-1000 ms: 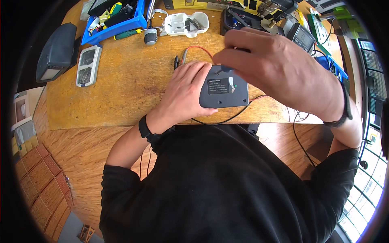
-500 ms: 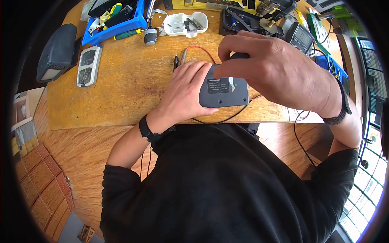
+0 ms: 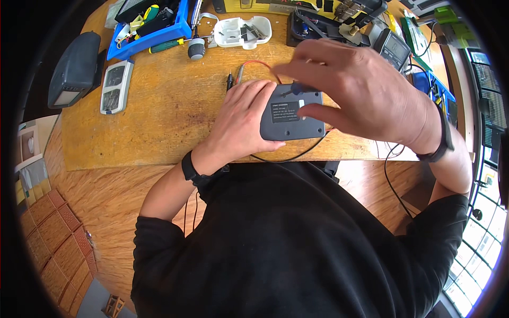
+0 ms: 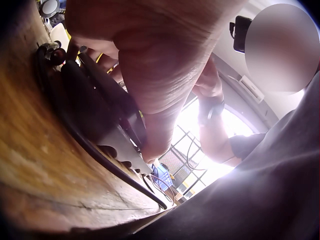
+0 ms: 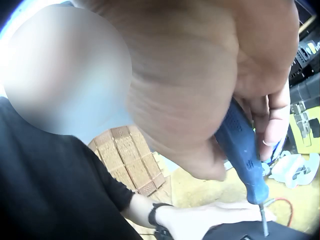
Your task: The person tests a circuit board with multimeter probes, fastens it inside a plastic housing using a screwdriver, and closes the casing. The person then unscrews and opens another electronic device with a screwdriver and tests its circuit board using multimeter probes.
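A dark grey charger (image 3: 305,127) with a printed label lies on the wooden table (image 3: 159,122), its label side up. The left hand (image 3: 241,117) grips its left side, fingers over the far edge and thumb along the near edge. Above the charger's upper right is the right hand (image 3: 366,93), its thumb and fingers spread around a blue screwdriver (image 5: 242,145). In the right wrist view the handle rests against the palm and fingers, and the shaft (image 5: 264,220) points down at the charger. The tip stands near a screw hole at the charger's far side.
Behind are a white case (image 3: 244,33), a blue bin (image 3: 149,37) of tools and a green-handled screwdriver (image 3: 164,45). A multimeter (image 3: 393,49) stands at the back right. Test probes (image 3: 230,80) and a black cable (image 3: 291,159) lie around the charger. A white case with dark windows (image 3: 115,87) lies at the left.
The right hand's fingers were closed around the handle and have now spread, showing more of the screwdriver. The left hand and the charger have hardly moved.
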Available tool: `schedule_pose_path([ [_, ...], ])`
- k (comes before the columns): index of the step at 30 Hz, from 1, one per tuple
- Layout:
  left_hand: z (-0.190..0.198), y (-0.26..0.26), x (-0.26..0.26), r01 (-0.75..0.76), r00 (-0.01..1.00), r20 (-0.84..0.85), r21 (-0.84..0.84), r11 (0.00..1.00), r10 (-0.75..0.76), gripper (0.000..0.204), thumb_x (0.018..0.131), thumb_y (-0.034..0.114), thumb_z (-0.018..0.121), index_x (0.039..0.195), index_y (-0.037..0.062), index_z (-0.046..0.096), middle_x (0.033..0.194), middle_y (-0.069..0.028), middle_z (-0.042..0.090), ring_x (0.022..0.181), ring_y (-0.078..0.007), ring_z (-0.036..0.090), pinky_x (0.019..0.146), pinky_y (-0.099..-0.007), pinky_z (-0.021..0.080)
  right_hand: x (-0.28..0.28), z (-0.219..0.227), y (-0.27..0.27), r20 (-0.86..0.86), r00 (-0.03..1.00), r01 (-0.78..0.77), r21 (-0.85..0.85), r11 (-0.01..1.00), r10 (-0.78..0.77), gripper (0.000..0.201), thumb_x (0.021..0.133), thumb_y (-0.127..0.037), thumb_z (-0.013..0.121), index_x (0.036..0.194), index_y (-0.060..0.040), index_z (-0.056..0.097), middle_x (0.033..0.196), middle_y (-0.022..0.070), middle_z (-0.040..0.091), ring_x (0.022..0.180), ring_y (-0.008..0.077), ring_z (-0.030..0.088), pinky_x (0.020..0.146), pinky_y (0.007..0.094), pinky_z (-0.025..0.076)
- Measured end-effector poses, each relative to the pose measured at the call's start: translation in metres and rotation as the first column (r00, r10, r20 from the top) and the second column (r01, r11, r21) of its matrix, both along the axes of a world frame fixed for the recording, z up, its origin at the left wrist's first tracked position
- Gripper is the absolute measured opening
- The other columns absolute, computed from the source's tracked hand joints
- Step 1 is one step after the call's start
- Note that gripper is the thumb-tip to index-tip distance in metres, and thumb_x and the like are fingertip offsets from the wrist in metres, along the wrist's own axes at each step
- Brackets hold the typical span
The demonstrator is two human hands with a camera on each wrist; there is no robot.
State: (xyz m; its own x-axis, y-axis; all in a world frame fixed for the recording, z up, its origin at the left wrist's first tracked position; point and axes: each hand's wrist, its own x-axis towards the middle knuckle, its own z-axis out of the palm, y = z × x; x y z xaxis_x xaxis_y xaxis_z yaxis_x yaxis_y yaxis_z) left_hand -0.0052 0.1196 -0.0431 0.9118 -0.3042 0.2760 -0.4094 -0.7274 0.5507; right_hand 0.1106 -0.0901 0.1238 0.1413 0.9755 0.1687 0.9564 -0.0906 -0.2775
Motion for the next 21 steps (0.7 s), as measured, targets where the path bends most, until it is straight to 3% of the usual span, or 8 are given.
schedule_pose_path([
  [2, -0.001, 0.001, 0.000, -0.005, 1.000, 0.004, 0.000, 1.000, 0.005, 0.110, 0.065, 0.041, 0.102, 0.153, -0.0008, 0.051, 0.149, -0.0197, 0.058, 0.142, -0.0399, 0.053, 0.124, -0.0524, 0.040, -0.014, 0.013, 0.003, 0.174, 0.920, 0.390, -0.312, 0.867, -0.351, 0.044, 0.089, -0.008, 0.085, 0.132, -0.0046, 0.074, 0.107, 0.0132, 0.071, 0.100, 0.0352, 0.073, 0.086, 0.0448, 0.061],
  [6, 0.000, 0.001, 0.000, 0.005, 1.000, -0.003, 0.004, 1.000, -0.005, 0.111, 0.065, 0.041, 0.102, 0.154, -0.0007, 0.051, 0.148, -0.0196, 0.058, 0.142, -0.0398, 0.053, 0.124, -0.0524, 0.040, 0.002, 0.006, -0.005, 0.180, 0.966, 0.228, -0.269, 0.936, -0.184, 0.040, 0.089, -0.010, 0.085, 0.127, -0.0041, 0.074, 0.110, 0.0130, 0.072, 0.100, 0.0348, 0.074, 0.086, 0.0444, 0.061],
  [8, 0.001, 0.001, 0.000, 0.007, 1.000, -0.005, 0.008, 1.000, -0.007, 0.111, 0.065, 0.041, 0.102, 0.154, -0.0006, 0.051, 0.148, -0.0196, 0.058, 0.142, -0.0398, 0.053, 0.124, -0.0524, 0.040, 0.009, 0.006, -0.003, 0.128, 0.991, -0.030, -0.051, 0.998, 0.037, 0.042, 0.090, -0.016, 0.087, 0.128, -0.0056, 0.074, 0.107, 0.0108, 0.072, 0.095, 0.0334, 0.075, 0.081, 0.0440, 0.060],
  [11, 0.000, 0.000, 0.001, -0.002, 1.000, 0.010, 0.008, 1.000, 0.002, 0.111, 0.065, 0.041, 0.102, 0.154, -0.0003, 0.051, 0.148, -0.0192, 0.058, 0.142, -0.0397, 0.054, 0.124, -0.0523, 0.040, 0.005, 0.001, -0.007, -0.028, 0.998, 0.061, -0.047, 0.997, -0.063, 0.040, 0.090, -0.014, 0.086, 0.127, -0.0057, 0.073, 0.106, 0.0103, 0.072, 0.095, 0.0334, 0.074, 0.081, 0.0437, 0.060],
  [12, 0.000, 0.000, 0.001, -0.002, 1.000, 0.006, 0.004, 1.000, 0.002, 0.110, 0.065, 0.041, 0.102, 0.154, -0.0001, 0.051, 0.148, -0.0191, 0.058, 0.142, -0.0396, 0.054, 0.124, -0.0523, 0.040, 0.004, 0.002, -0.007, -0.028, 0.998, 0.060, -0.046, 0.997, -0.061, 0.040, 0.090, -0.014, 0.086, 0.127, -0.0057, 0.073, 0.106, 0.0103, 0.072, 0.095, 0.0334, 0.074, 0.081, 0.0437, 0.060],
  [14, 0.000, 0.000, 0.001, -0.002, 1.000, 0.000, 0.001, 1.000, 0.002, 0.110, 0.065, 0.041, 0.102, 0.153, 0.0000, 0.051, 0.148, -0.0189, 0.058, 0.142, -0.0395, 0.054, 0.124, -0.0522, 0.040, 0.001, 0.004, -0.007, 0.065, 0.972, 0.233, -0.196, 0.953, -0.224, 0.039, 0.087, 0.001, 0.081, 0.125, -0.0042, 0.073, 0.115, 0.0107, 0.069, 0.096, 0.0344, 0.073, 0.085, 0.0445, 0.061],
  [18, 0.001, 0.000, 0.001, 0.000, 0.999, -0.038, -0.006, 1.000, 0.000, 0.114, 0.064, 0.040, 0.103, 0.157, 0.0007, 0.051, 0.156, -0.0193, 0.054, 0.147, -0.0407, 0.050, 0.125, -0.0531, 0.040, 0.007, 0.003, -0.009, 0.027, 0.994, 0.112, -0.163, 0.980, -0.109, 0.039, 0.087, 0.001, 0.082, 0.125, -0.0040, 0.073, 0.114, 0.0114, 0.069, 0.097, 0.0352, 0.073, 0.084, 0.0442, 0.061],
  [21, 0.001, 0.001, 0.001, 0.000, 0.999, -0.051, -0.004, 1.000, 0.000, 0.114, 0.064, 0.040, 0.103, 0.158, 0.0006, 0.050, 0.157, -0.0191, 0.054, 0.147, -0.0404, 0.050, 0.125, -0.0529, 0.040, 0.006, 0.005, -0.008, 0.114, 0.993, 0.007, -0.079, 0.997, 0.002, 0.038, 0.088, -0.008, 0.086, 0.124, -0.0052, 0.073, 0.105, 0.0113, 0.070, 0.093, 0.0347, 0.074, 0.081, 0.0443, 0.060],
])
